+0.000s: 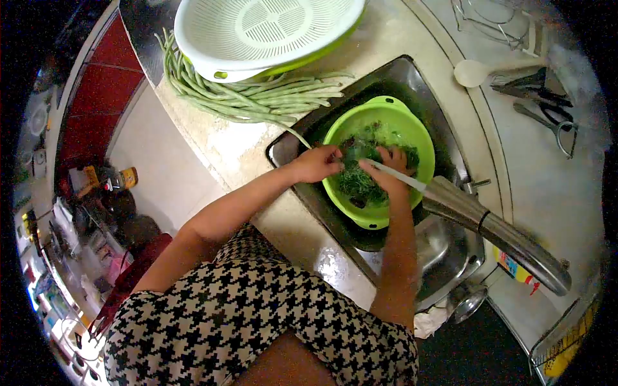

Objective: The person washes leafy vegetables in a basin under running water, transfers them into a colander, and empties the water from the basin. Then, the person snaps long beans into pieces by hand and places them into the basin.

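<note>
Left hand is at the left edge of the green bowl, fingers curled toward the thumb; from my remote seat I cannot tell whether they grip anything. Right hand is inside the bowl, fingers bent and apart among the greens, and I cannot tell if it has hold of any.

Panning my eye left to right, I get blurred clutter at the far edge, red panels, then a bottle beside the pale floor. Next comes the counter, cream-coloured, with glare along its near side. Long beans are heaped on it, one reaching toward the left hand, and a white colander sits just beyond them. Below, I see the person's black-and-pale patterned top.

Set into the counter, the dark sink holds the bowl and its greens. A steel tap slants in from the right, a pale streak running from its tip past the right hand. Farther right, the light ledge carries a spoon and scissors, with a wire rack beyond.
</note>
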`<state>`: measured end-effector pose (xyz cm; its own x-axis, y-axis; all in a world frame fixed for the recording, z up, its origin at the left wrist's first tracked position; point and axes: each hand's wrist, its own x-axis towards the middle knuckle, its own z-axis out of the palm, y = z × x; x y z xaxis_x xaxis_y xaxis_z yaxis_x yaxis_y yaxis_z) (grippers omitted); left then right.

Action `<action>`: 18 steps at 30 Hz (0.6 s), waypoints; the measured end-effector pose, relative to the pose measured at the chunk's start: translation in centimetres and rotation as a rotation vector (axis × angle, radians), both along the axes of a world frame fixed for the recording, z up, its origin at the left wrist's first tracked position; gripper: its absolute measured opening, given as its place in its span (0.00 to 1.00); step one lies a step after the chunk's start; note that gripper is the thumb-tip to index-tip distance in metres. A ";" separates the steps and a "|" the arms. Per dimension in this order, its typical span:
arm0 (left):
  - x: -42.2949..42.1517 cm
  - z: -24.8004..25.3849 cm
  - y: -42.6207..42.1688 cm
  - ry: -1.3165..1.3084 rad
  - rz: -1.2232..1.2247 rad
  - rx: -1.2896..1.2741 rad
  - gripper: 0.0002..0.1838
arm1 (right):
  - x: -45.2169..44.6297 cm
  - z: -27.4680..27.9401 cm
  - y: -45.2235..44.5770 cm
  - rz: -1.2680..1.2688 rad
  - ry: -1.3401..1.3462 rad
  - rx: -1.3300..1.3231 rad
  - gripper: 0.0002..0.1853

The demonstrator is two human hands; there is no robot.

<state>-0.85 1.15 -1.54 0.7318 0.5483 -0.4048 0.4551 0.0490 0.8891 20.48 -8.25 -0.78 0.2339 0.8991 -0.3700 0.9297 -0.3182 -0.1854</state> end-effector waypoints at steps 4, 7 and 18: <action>0.3 2.9 -0.8 -0.004 -0.217 0.099 0.19 | -3.5 -0.3 -4.3 -0.030 -0.008 -0.047 0.45; 0.6 3.6 -1.7 -0.025 -0.223 0.138 0.19 | -3.6 -2.8 -3.9 -0.067 0.020 0.000 0.48; 1.3 5.7 0.8 0.026 0.132 -0.748 0.36 | -3.3 4.5 -1.3 -0.473 0.228 0.558 0.32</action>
<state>0.48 1.99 4.20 0.6640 0.2029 -0.7197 0.4243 0.6902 0.5861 17.21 -9.57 3.75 0.6124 0.7902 0.0243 0.6374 -0.4753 -0.6065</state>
